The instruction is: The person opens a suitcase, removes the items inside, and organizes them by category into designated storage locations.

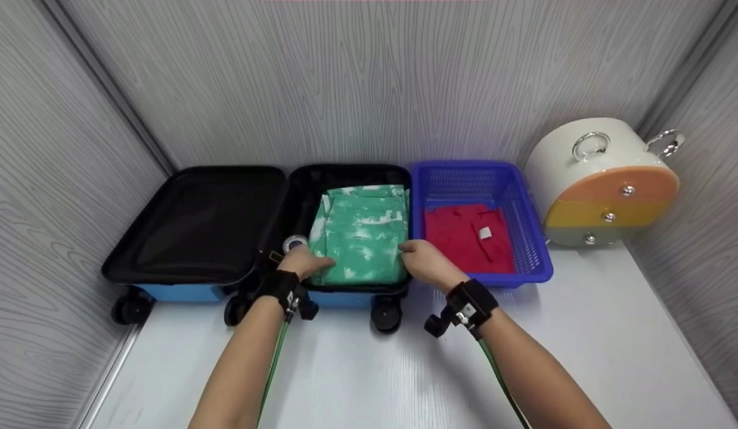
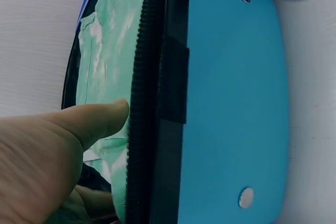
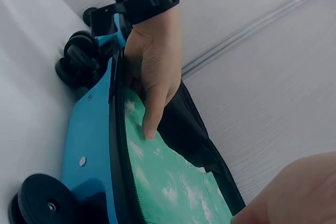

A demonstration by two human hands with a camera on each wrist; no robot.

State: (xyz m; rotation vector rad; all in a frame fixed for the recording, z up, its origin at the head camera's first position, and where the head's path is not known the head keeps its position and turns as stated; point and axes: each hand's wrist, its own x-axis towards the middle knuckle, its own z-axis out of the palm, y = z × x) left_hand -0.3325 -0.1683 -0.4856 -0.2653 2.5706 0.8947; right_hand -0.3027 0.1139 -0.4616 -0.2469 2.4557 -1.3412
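Note:
A folded green-and-white tie-dye garment (image 1: 363, 250) lies in the right half of an open blue suitcase (image 1: 339, 299). My left hand (image 1: 303, 261) holds its near left edge. The thumb (image 2: 107, 116) lies over the cloth while the other fingers go down beside the case wall, partly hidden. At the garment's right edge, my right hand (image 1: 427, 260) grips the side with curled fingers, next to the basket. In the right wrist view, only a blurred part of that hand (image 3: 294, 198) shows at the cloth's edge.
The suitcase's other half, with a black lining (image 1: 202, 220), lies open to the left. A blue plastic basket (image 1: 539, 262) holds a red garment (image 1: 464, 238) with a white tag. Farther right stands a rounded cabinet (image 1: 607, 196) with coloured drawers. Black wheels (image 1: 385, 316) jut toward the front.

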